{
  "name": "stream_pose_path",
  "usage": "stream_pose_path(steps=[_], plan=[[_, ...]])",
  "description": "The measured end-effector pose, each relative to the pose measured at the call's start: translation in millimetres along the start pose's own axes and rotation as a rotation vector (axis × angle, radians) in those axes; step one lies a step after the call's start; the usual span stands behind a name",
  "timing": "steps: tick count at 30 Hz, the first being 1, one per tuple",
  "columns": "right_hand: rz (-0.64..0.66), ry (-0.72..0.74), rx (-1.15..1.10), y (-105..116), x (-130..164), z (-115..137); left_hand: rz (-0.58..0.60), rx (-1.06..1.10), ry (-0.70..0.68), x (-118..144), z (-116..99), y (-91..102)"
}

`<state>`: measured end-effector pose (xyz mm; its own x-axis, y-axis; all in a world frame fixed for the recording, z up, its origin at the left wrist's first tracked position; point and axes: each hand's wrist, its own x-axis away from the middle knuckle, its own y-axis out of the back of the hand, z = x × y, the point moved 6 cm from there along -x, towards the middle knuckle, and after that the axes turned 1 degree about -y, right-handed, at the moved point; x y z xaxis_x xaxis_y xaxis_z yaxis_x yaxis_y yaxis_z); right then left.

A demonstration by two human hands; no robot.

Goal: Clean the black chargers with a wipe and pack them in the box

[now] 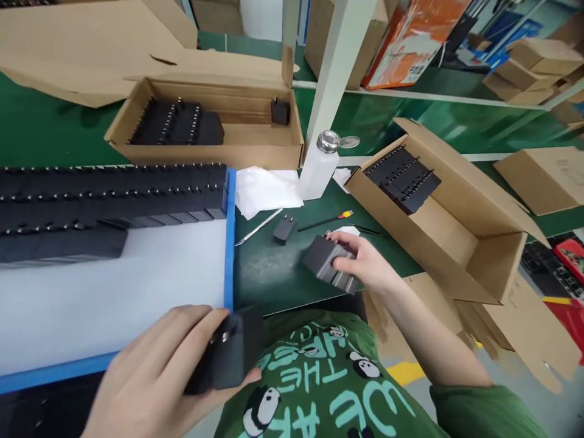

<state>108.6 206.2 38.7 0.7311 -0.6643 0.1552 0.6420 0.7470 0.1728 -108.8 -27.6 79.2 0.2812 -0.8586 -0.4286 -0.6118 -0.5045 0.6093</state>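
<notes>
green surface [274, 274] | your left hand [150, 371] grips one black adapter [237, 353] | right hand [365, 261] clamps an adapter stack [326, 261]; loose stack may slip apart

Black adapters [329, 263], green table [274, 267], blue-rimmed white tray [230, 243]

We see bright, even overhead light, glare on the green bench [41, 131], blurred hands, warped edges.

Green-topped workshop counter [41, 131]
A white post [335, 67] rises behind; cardboard boxes [542, 176] crowd the right; grey floor [542, 395] below.
</notes>
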Motion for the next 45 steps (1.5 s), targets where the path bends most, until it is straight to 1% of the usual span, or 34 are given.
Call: stream_pose_path(steps=[1,3,5,7,8,9,11,13,14,16,18,20,22,25,27,31,34,36,38,39,40,42,43,44,45], plan=[[-0.027,-0.006,-0.02,12,-5,-15,0.056,-0.087,-0.079,-5,-13,-14.1],[-0.079,-0.009,-0.065,28,-21,-39,0.151,-0.237,-0.216,-10,-33,-41.0],[-0.13,0.011,-0.094,39,-36,-48,0.223,-0.309,-0.239,-13,-43,-63.7],[-0.174,0.043,-0.105,51,-42,-41,0.323,-0.365,-0.24,-15,-51,-84.6],[-0.186,0.053,-0.115,58,-40,-34,0.364,-0.391,-0.248,-16,-55,-93.5],[-0.191,0.073,-0.107,63,-33,-25,0.39,-0.416,-0.261,-18,-59,-101.0],[-0.195,0.174,0.021,72,-10,-2,0.408,-0.464,-0.293,-24,-65,-113.6],[-0.212,0.395,0.386,69,23,18,0.399,-0.517,-0.312,-32,-66,-125.5],[-0.22,0.484,0.58,63,38,20,0.392,-0.539,-0.318,-36,-65,-132.0],[-0.223,0.605,0.883,45,59,9,0.374,-0.58,-0.327,-43,-61,-145.5],[-0.2,0.643,1.022,29,66,-11,0.37,-0.611,-0.332,-48,-57,-158.0],[-0.179,0.641,1.058,20,65,-26,0.368,-0.613,-0.338,-50,-56,-165.4],[-0.159,0.64,1.05,18,63,-29,0.35,-0.582,-0.348,-53,-58,-165.9],[-0.148,0.664,0.992,25,64,-18,0.301,-0.525,-0.368,-57,-64,-160.3],[-0.154,0.665,0.983,29,65,-13,0.306,-0.537,-0.359,-58,-65,-160.2],[-0.124,0.653,1.096,21,62,-21,0.365,-0.613,-0.322,-56,-60,-170.8],[-0.101,0.636,1.115,16,58,-28,0.347,-0.607,-0.319,-54,-59,-175.1],[-0.088,0.629,1.07,21,59,-25,0.326,-0.585,-0.31,-55,-60,-172.2],[-0.058,0.605,0.966,32,58,-16,0.338,-0.519,-0.276,-58,-59,-163.5],[-0.06,0.58,0.896,42,57,-10,0.344,-0.472,-0.252,-59,-59,-156.3],[-0.089,0.542,0.817,54,54,-4,0.346,-0.415,-0.216,-59,-57,-147.3],[-0.213,0.433,0.693,80,42,4,0.312,-0.27,-0.106,-58,-49,-125.1],[-0.267,0.376,0.671,90,34,5,0.276,-0.187,-0.039,-56,-44,-113.8],[-0.283,0.32,0.684,95,25,4,0.244,-0.105,0.03,-52,-37,-104.3],[-0.263,0.269,0.729,96,13,0,0.225,-0.04,0.095,-47,-31,-97.9]])
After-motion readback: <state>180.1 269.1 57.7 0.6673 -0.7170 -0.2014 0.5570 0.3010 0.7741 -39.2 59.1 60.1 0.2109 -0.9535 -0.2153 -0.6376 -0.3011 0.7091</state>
